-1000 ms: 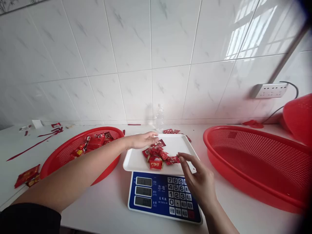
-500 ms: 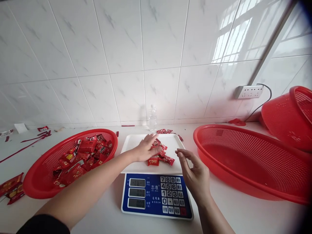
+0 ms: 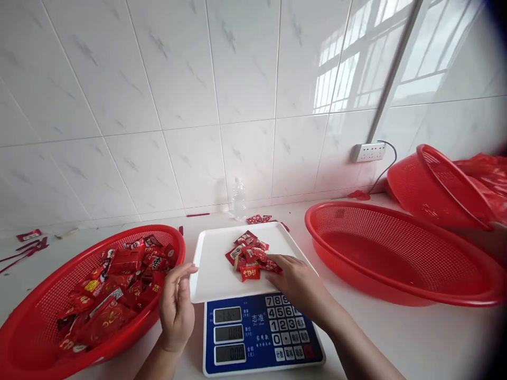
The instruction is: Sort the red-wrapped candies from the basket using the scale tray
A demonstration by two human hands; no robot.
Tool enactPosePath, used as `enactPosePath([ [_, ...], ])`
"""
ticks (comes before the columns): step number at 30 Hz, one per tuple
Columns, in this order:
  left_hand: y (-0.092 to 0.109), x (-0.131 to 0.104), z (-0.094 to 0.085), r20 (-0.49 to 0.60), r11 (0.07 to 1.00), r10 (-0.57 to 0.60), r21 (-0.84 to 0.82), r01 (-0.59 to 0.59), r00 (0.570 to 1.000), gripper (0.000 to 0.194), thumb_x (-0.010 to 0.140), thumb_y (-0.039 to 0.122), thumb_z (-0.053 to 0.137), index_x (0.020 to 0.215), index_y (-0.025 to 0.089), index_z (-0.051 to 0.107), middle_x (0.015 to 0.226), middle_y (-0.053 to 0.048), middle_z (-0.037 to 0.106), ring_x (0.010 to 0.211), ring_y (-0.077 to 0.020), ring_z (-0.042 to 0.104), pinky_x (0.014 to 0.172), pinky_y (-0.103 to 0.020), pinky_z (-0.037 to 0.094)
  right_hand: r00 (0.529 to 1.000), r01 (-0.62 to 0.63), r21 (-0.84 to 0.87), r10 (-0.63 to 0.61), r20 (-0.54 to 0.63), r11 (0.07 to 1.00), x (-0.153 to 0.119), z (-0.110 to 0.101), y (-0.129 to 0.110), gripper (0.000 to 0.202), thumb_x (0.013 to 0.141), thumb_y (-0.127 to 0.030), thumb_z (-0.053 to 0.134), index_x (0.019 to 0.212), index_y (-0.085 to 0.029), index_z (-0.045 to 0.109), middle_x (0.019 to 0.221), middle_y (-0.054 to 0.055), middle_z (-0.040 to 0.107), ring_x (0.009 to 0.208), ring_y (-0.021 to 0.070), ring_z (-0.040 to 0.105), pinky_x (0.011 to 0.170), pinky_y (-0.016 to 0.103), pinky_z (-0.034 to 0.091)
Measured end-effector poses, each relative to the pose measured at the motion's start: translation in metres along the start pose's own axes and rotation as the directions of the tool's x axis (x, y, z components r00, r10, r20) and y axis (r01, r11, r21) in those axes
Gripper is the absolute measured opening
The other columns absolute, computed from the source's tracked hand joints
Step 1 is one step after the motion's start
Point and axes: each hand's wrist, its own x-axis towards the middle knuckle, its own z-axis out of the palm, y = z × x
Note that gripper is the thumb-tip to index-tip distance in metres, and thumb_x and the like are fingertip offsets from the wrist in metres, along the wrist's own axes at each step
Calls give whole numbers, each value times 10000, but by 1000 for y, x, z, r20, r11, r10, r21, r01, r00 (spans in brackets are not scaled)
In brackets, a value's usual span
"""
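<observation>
A white tray [image 3: 208,264] rests on a blue electronic scale [image 3: 253,335], bearing a small pile of red snack packets [image 3: 250,250]. Beside the tray's left edge is my left hand [image 3: 178,303], fingers slightly curved, holding nothing; its fingertips meet or nearly meet the rim. My right hand [image 3: 295,277] reaches over the tray's right side. Its fingers lie stretched against the right end of the pile, thumb apart, with a red packet partly hidden between them. The scale's displays are lit but hard to read.
At left stands a red basket [image 3: 170,232] full of red packets. A larger red basket [image 3: 396,295] is at right, with another tilted basket [image 3: 407,179] behind it and part of another person's hand [image 3: 485,240]. A clear bottle [image 3: 238,200] stands by the wall.
My left hand has moved off the packets to the tray's left edge. My right hand has come from beside the tray onto the pile. The view has shifted right.
</observation>
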Motion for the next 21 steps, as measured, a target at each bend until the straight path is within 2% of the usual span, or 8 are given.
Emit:
enactPosePath([
  [3,0,0,-5,0,997,-47,-55,47,999,219,1000,276,435,1121,215,607,990,-34,678,955,-153,641,885,-267,500,1000,-10,-36,10,8,999,6,1,-2,327,851,-252,563,1156,-227,676,1109,109,723,1027,283,664,871,411,501],
  [6,3,1,-8,-9,991,-101,-94,100,995,218,994,303,452,1096,209,620,989,-35,680,958,-161,637,892,-276,490,1000,-3,-45,2,-20,999,6,-1,1,282,880,-249,506,1094,-242,691,1065,87,728,959,239,679,808,351,514],
  [11,9,2,-6,-8,944,-285,-178,279,959,231,990,364,452,1029,219,628,974,-25,680,958,-168,630,889,-285,479,986,-20,-75,8,-165,997,0,-12,21,267,900,-313,460,1047,-246,673,1040,63,696,886,203,670,738,321,530],
  [14,10,1,-5,10,923,-342,-184,338,940,230,981,392,470,1012,231,631,976,-17,680,963,-159,622,887,-264,470,953,-92,-131,50,-298,987,2,-29,46,265,895,-310,449,1021,-244,673,1019,78,690,920,234,651,765,368,526],
  [17,11,1,-5,5,920,-347,-190,342,938,230,980,399,472,1015,237,632,980,-14,679,969,-157,616,889,-259,466,911,-201,-194,110,-399,960,10,-52,76,308,893,-331,428,1045,-228,675,1049,128,683,977,317,628,747,458,517],
  [19,11,1,-5,10,923,-341,-187,336,940,227,984,394,466,1024,242,630,981,-10,677,971,-151,612,895,-252,461,895,-256,-229,141,-422,939,18,-65,89,345,890,-314,411,1078,-195,675,1075,171,673,1017,370,613,774,535,499],
  [21,12,2,-5,16,928,-332,-173,330,943,230,989,390,456,1020,243,630,983,-8,676,976,-148,608,907,-249,453,904,-256,-257,137,-406,932,25,-69,92,372,888,-288,408,1128,-166,664,1134,200,655,1110,399,575,863,602,456],
])
